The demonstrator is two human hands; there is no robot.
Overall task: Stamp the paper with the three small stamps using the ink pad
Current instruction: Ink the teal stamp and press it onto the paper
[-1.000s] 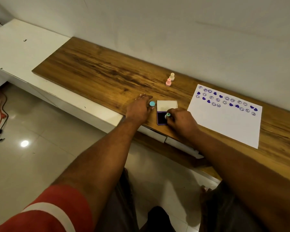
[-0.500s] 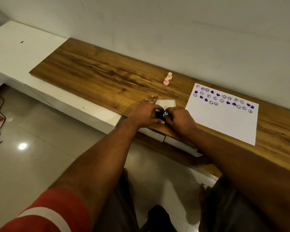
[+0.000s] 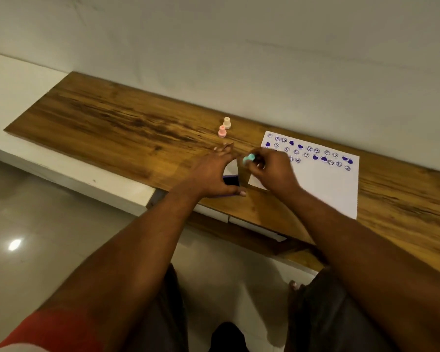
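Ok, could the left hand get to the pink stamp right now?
Probably yes: the pink stamp stands free just beyond the left hand, bare table between them; that hand would have to leave the ink pad.
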